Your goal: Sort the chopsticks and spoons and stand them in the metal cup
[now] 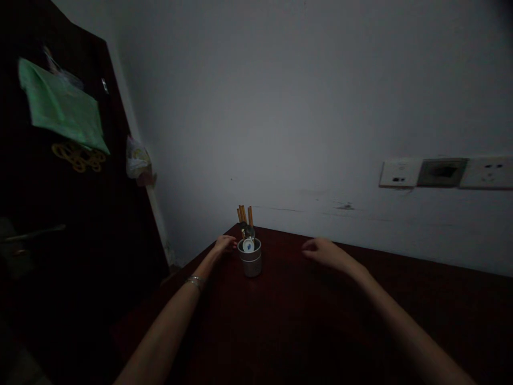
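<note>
A grey cylindrical utensil holder (252,267) stands upright on a dark reddish table. Several wooden chopsticks (242,214) rise from it, along with dark metal utensils (250,232) and a white spoon (248,245) with a small blue mark. Close by the left side of the holder's rim is my left hand (226,244), its fingers loosely bent and apart, nothing visible in them; contact with the rim is unclear. Over the table to the right, away from the holder, my right hand (321,252) hovers with fingers loosely curved, slightly blurred, and no object shows in it.
The dark table (280,305) meets a pale wall (280,117) at the back. Wall sockets (399,174) sit at the right. On the left, a dark door (88,224) carries a green cloth (66,104), and a plastic bag (137,159) hangs by its frame.
</note>
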The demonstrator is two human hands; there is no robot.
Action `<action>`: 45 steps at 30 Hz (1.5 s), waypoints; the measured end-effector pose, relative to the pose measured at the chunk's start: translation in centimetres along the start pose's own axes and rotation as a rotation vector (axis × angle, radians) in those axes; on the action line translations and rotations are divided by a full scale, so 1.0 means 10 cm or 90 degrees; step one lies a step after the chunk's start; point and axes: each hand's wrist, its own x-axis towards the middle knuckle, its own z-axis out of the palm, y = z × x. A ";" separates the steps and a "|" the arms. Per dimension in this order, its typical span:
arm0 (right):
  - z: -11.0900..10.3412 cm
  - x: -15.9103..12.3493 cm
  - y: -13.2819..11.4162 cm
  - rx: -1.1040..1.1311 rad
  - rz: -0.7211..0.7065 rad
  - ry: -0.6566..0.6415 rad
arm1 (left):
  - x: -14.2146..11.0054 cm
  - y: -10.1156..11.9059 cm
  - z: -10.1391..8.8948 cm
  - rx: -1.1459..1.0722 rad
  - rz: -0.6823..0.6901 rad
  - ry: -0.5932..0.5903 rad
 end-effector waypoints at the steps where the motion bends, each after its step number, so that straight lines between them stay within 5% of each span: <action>1: 0.05 0.12 -0.20 0.037 -0.026 -0.020 | -0.02 -0.05 0.04 -0.011 -0.001 0.015; 5: 0.22 0.50 -0.72 0.143 -0.064 -0.051 | -0.10 -0.21 0.17 -0.038 0.030 0.092; 12: 0.46 0.78 -1.04 0.117 -0.162 0.025 | -0.13 -0.28 0.23 -0.003 0.077 0.156; 20: 0.51 0.73 -1.09 0.032 -0.218 0.034 | -0.08 -0.37 0.22 0.043 0.101 0.162; 45: 0.67 0.75 -1.15 -0.118 -0.140 0.006 | -0.20 -0.30 0.25 0.058 0.086 0.149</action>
